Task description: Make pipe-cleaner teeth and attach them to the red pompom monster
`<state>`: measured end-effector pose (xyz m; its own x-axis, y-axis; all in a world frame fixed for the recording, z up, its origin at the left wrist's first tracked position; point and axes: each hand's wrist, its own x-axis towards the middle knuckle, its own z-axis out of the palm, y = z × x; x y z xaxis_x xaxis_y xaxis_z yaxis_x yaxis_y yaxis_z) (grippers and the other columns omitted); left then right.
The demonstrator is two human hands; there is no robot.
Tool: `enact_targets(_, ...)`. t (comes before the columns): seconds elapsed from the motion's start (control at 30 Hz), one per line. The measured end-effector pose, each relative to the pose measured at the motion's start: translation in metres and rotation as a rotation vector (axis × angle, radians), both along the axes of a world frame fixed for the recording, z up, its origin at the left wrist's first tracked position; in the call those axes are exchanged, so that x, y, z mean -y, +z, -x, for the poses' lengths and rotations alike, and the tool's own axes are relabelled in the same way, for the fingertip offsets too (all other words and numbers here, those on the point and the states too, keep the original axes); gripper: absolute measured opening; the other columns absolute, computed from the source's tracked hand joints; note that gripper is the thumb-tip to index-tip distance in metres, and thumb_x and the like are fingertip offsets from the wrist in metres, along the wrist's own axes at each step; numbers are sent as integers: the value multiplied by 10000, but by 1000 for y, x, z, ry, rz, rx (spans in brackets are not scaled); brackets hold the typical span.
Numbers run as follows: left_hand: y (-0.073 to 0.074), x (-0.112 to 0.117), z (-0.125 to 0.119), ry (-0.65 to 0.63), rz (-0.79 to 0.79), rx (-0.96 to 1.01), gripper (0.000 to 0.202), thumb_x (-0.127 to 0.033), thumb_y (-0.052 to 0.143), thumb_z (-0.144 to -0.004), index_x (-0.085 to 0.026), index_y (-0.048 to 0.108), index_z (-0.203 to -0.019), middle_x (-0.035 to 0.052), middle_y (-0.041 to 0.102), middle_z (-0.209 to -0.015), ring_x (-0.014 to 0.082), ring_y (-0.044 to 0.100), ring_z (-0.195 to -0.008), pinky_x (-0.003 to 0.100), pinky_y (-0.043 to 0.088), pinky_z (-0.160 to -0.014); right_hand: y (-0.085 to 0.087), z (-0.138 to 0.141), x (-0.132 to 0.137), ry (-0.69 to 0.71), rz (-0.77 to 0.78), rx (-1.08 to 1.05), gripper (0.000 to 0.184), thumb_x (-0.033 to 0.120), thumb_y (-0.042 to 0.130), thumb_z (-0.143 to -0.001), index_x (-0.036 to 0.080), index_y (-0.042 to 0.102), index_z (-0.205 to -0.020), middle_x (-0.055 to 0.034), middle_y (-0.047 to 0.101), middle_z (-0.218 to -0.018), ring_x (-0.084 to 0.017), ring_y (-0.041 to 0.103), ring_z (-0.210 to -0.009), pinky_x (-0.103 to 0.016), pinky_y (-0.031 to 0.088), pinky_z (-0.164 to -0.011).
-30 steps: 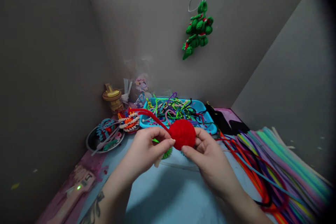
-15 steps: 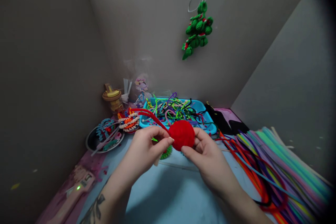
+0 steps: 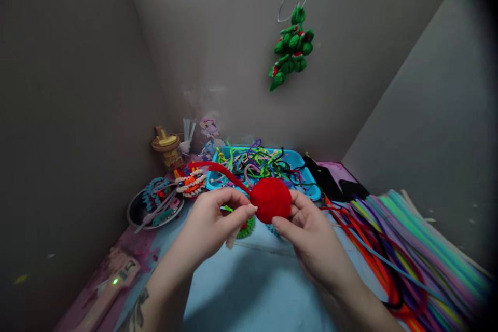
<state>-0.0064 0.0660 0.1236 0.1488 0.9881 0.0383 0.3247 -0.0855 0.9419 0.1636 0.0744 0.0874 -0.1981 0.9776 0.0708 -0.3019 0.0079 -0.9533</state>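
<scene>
A round, fuzzy red disc, seemingly coiled from pipe cleaner, is held up between my hands above the table. My left hand pinches its left edge with thumb and forefinger, where red pipe cleaner tails stick out to the upper left. On the right side, my right hand grips the disc's rim between thumb and fingers. Behind and below my left hand shows part of a green fuzzy coil; a bit of blue fuzzy material peeks out under the disc.
Pipe cleaner scraps fill a blue tray at the back. Long coloured pipe cleaners lie at right. On the left are a metal bowl, a pink glue gun and a brown-lidded jar. A green ornament hangs above.
The red disc has shifted slightly right with my right hand. Its two tails, apart before, now overlap nearly into one line. Both hands keep their grip.
</scene>
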Motion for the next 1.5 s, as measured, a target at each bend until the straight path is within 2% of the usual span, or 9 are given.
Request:
enact_targets(0.23,-1,-2,-2,21,-44,-49,205,-328,599,-800,-152,597,-697,-36,558,-547,57,462,-381,175,352,-410,1,0,3,28,17,-22,342,219,740,-670,206,588,-976,-15,702,-882,-143,625,-770,-259,473,-742)
enact_targets(0.43,-1,-1,-2,31,-21,-51,209,-322,584,-809,-161,578,-677,-66,495,-470,56,432,-330,169,305,-363,3,1,3,30,14,3,331,214,735,-667,199,590,-964,-21,700,-867,-160,634,-785,-273,482,-740)
enact_targets(0.57,-1,0,-3,38,-53,-96,178,-296,576,-812,-165,599,-694,-59,517,-463,68,447,-339,178,319,-371,4,1,3,12,3,37,307,223,723,-671,203,589,-946,-18,696,-855,-160,629,-766,-281,485,-738)
enact_targets(0.8,-3,0,-2,83,-212,-198,138,-251,590,-795,-179,636,-686,-29,583,-518,86,477,-402,184,344,-397,6,3,5,5,-1,78,291,232,713,-669,208,580,-927,-12,691,-836,-163,627,-748,-287,486,-738)
enact_targets(0.97,-5,1,-3,71,-252,-259,140,-236,586,-798,-173,643,-687,-3,639,-644,87,504,-448,194,372,-440,6,5,4,-19,-1,88,291,221,721,-656,205,582,-911,4,683,-804,-153,621,-734,-277,488,-733)
enact_targets(1.17,-6,-1,0,68,-205,-225,136,-242,578,-807,-179,634,-700,-28,585,-535,85,465,-403,188,338,-405,5,5,5,-18,-10,88,310,262,727,-675,204,587,-946,-19,698,-853,-160,634,-742,-277,490,-717)
enact_targets(1.3,-3,0,1,51,-114,-122,152,-284,584,-810,-177,618,-707,-51,537,-489,71,429,-355,185,319,-372,5,2,5,-26,-3,62,339,267,743,-666,202,585,-959,-33,703,-881,-173,639,-770,-282,492,-729)
enact_targets(1.5,-1,0,1,17,-34,2,220,-368,591,-818,-164,612,-739,-56,519,-456,70,442,-358,194,364,-411,5,2,4,-2,17,-11,357,260,759,-653,201,590,-961,-39,708,-888,-179,642,-793,-293,495,-748)
